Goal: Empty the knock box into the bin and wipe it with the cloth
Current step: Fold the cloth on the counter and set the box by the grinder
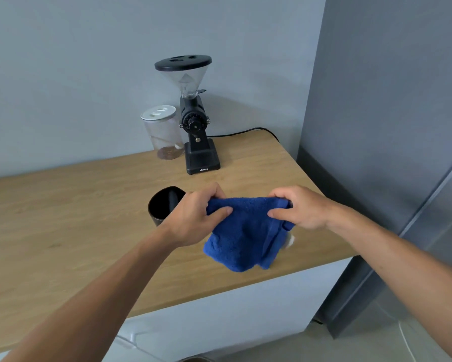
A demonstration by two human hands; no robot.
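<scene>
Left hand (193, 215) and right hand (295, 207) each pinch a top corner of the blue terry cloth (243, 236), which hangs spread above the wooden counter (63, 226); the black knock box (162, 205) stands upright just behind the left hand, bar visible, interior too dark to judge; bin not identifiable. Recommendation: fold the cloth into a pad, steady the box with one hand, wipe under the bar; a coffee grinder (196, 121) stands behind.

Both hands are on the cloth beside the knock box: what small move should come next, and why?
Probably bunch the cloth into the right hand, freeing the left hand to steady the knock box. The cloth hangs spread between both hands above the counter, and the box stands upright beside the left hand, looking empty inside, unwiped.
</scene>
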